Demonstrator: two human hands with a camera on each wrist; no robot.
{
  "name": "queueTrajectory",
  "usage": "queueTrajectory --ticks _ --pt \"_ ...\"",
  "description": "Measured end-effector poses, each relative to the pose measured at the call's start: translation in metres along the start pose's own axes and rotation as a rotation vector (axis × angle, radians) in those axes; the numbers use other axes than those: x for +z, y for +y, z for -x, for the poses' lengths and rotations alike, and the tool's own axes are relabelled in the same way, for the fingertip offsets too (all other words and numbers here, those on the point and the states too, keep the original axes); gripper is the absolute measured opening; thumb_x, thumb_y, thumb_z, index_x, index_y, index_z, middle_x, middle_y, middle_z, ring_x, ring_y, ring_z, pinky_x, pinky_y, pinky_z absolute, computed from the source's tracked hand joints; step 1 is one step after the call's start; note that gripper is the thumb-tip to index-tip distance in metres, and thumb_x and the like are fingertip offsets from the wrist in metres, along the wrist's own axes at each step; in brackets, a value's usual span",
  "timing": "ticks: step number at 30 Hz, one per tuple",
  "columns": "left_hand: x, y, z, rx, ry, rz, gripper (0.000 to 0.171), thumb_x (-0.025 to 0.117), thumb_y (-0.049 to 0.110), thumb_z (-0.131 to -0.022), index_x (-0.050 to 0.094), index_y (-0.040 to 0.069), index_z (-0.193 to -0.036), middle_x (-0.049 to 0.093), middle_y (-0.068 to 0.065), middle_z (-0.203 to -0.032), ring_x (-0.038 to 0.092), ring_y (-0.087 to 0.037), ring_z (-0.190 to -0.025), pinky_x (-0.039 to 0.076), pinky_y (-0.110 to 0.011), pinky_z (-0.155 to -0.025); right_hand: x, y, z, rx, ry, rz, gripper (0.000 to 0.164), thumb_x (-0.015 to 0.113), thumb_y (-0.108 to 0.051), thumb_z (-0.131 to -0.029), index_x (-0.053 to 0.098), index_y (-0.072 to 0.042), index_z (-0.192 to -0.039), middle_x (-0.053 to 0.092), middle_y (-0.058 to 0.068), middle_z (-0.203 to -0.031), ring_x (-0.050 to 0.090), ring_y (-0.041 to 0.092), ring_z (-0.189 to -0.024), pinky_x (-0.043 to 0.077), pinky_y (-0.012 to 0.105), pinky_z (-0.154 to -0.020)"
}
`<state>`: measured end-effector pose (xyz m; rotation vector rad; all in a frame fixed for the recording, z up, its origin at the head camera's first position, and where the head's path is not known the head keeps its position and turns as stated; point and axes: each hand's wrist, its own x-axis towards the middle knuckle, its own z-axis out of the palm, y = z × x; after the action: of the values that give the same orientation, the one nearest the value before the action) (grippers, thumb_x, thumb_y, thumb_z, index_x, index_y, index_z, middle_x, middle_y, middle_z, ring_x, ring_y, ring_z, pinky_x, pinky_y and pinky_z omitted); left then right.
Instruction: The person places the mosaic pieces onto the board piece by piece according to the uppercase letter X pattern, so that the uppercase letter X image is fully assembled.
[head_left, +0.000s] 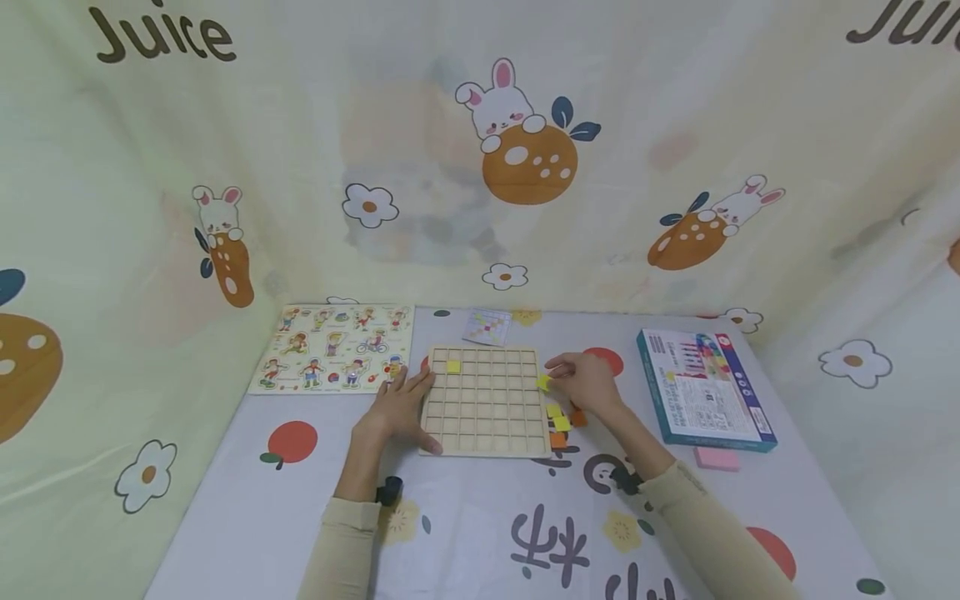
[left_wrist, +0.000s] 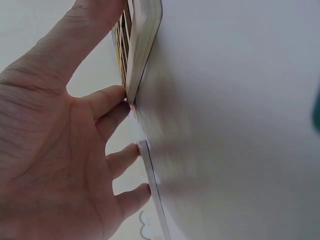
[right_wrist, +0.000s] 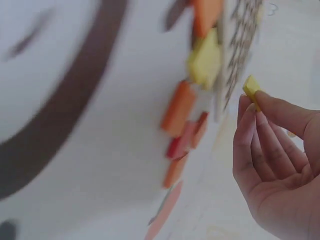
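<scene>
A wooden grid board (head_left: 487, 403) lies flat on the table, with one yellow square tile (head_left: 453, 367) in a cell of its top row. My left hand (head_left: 393, 412) is spread along the board's left edge, thumb near the front corner. In the left wrist view, its outer fingertips (left_wrist: 136, 199) touch the edge of a thin picture board (left_wrist: 150, 167). Between thumb and fingers, my right hand (head_left: 592, 385) pinches another yellow square tile (right_wrist: 251, 87), held just off the grid's right edge. Loose yellow tiles (head_left: 560, 424) and orange tiles (head_left: 558, 441) lie beside that edge.
The picture board (head_left: 337, 350) with cartoon children sits at the back left. Behind the grid is a small pattern card (head_left: 487, 327). To the right lie a flat teal-edged box (head_left: 705, 392) and a pink block (head_left: 717, 459). A printed curtain (head_left: 420, 125) surrounds the table.
</scene>
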<state>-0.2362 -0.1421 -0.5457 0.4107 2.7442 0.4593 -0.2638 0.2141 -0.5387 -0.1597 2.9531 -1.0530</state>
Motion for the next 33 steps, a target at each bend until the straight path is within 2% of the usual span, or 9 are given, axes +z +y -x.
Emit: queueTrajectory --ticks 6,14,23,29,33 --pt "0.001 -0.002 -0.001 0.009 0.004 -0.007 0.140 0.096 0.061 -0.057 0.024 0.014 -0.167 0.019 -0.007 -0.174 0.005 -0.041 -0.160 0.010 -0.066 -0.127 0.012 -0.014 -0.017 -0.053 -0.021 -0.081 0.023 0.083 -0.019 -0.089 0.080 -0.012 -0.111 0.080 -0.002 -0.092 0.076 0.019 -0.090 0.058 0.043 -0.086" --pt "0.000 -0.001 0.000 0.014 0.011 0.018 0.139 0.097 0.060 -0.056 0.025 0.015 -0.167 0.018 -0.004 -0.174 0.004 -0.040 -0.160 0.008 -0.065 -0.127 0.032 -0.037 -0.034 -0.061 -0.095 -0.207 0.025 0.084 -0.017 -0.089 0.080 -0.009 -0.112 0.080 -0.003 -0.090 0.075 0.016 -0.087 0.059 0.045 -0.089" --pt "0.000 0.000 0.002 0.013 0.025 0.034 0.138 0.097 0.058 -0.056 0.028 0.015 -0.166 0.019 -0.003 -0.174 0.005 -0.040 -0.160 0.008 -0.065 -0.128 0.051 -0.053 -0.048 -0.030 -0.112 -0.272 0.028 0.088 -0.013 -0.085 0.080 -0.005 -0.111 0.080 0.000 -0.088 0.076 0.015 -0.081 0.062 0.039 -0.085" --pt "-0.001 0.001 0.002 0.011 0.028 0.018 0.137 0.098 0.058 -0.057 0.028 0.015 -0.166 0.020 -0.002 -0.174 0.006 -0.040 -0.160 0.009 -0.065 -0.127 0.065 -0.066 -0.052 -0.058 -0.148 -0.300 0.028 0.088 -0.011 -0.084 0.080 -0.005 -0.110 0.080 0.001 -0.089 0.076 0.016 -0.084 0.059 0.043 -0.096" --pt "0.000 -0.001 0.001 0.012 0.030 0.009 0.136 0.097 0.059 -0.057 0.028 0.016 -0.166 0.020 -0.002 -0.174 0.006 -0.039 -0.160 0.010 -0.065 -0.127 0.074 -0.073 -0.055 -0.044 -0.146 -0.291 0.024 0.089 -0.010 -0.083 0.081 -0.009 -0.105 0.080 -0.002 -0.086 0.076 0.015 -0.083 0.058 0.044 -0.097"
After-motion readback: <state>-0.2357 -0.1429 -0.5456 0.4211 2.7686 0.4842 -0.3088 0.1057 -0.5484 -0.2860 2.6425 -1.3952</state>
